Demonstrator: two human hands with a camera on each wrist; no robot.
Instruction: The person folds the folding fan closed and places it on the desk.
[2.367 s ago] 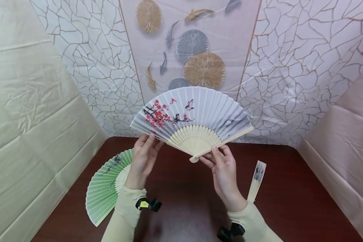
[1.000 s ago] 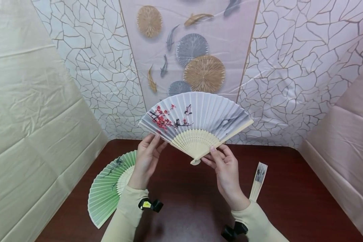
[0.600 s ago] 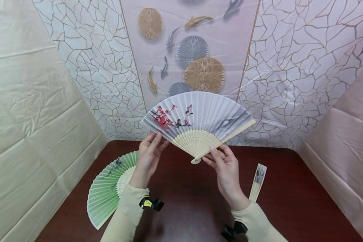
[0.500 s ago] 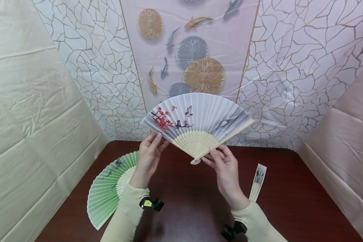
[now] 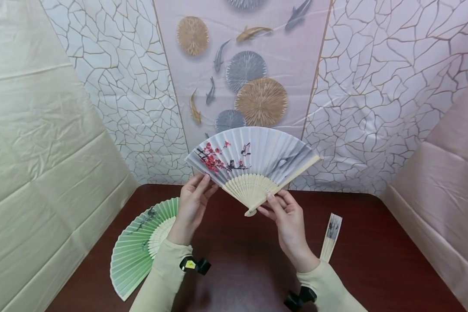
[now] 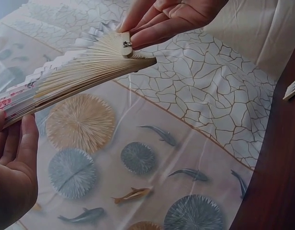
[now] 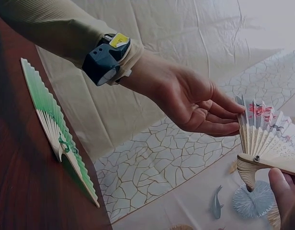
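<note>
A white folding fan (image 5: 257,151) with red blossoms, dark birds and pale wooden ribs is spread wide above the table. At its left edge my left hand (image 5: 191,208) pinches the outer rib between thumb and fingers. My right hand (image 5: 290,227) grips the right guard stick, close to the pivot. The left wrist view shows the ribs (image 6: 90,67) nearly edge-on, with fingers at both sides. In the right wrist view, the metal rivet (image 7: 256,158) shows at the fan's base. A green folding fan (image 5: 140,247) lies spread on the table, partly hidden behind the left forearm.
On the right of the dark red-brown table (image 5: 359,260) lies a folded fan (image 5: 330,237) with a grey pattern, its lower end near the right wrist. A patterned cloth (image 5: 366,108) hangs behind the table, with plain cloth (image 5: 43,151) at the sides.
Both hands have lowered the white fan slightly in the head view, and its right edge has come inward a little. The grips stay the same. The green and folded fans lie where they were.
</note>
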